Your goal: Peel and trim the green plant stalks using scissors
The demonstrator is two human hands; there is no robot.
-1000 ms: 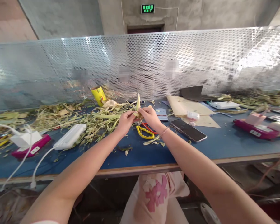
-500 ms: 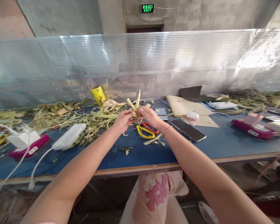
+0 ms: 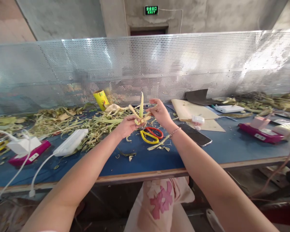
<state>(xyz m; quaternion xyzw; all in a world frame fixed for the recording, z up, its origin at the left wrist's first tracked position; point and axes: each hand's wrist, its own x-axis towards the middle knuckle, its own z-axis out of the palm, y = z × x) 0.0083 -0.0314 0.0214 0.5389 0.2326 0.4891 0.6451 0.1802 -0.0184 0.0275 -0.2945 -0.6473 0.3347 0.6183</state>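
Note:
Over the blue table my left hand [image 3: 130,126] pinches a small bundle of pale, folded dried leaf strips [image 3: 141,112], one of which points straight up. My right hand [image 3: 160,112] is to the right of it, fingers closed on a strip end [image 3: 148,118] that runs across from the bundle. Below the hands lie scissors [image 3: 149,137] with one yellow and one red handle loop; their blades are hidden. A loose strip [image 3: 159,144] rests on the table beside them.
Heaps of dried leaves [image 3: 96,124] spread to the left. A yellow can [image 3: 101,99] leans by the perforated metal screen [image 3: 154,58]. Right of my hands are a phone [image 3: 195,134], an earbud case [image 3: 198,120] and brown paper [image 3: 188,109]. Magenta power strips [image 3: 261,132] and a white power bank [image 3: 71,142] flank the space.
My right hand has moved right and up, away from my left, drawing a leaf strip out sideways. The left hand stays nearly in place with the bundle.

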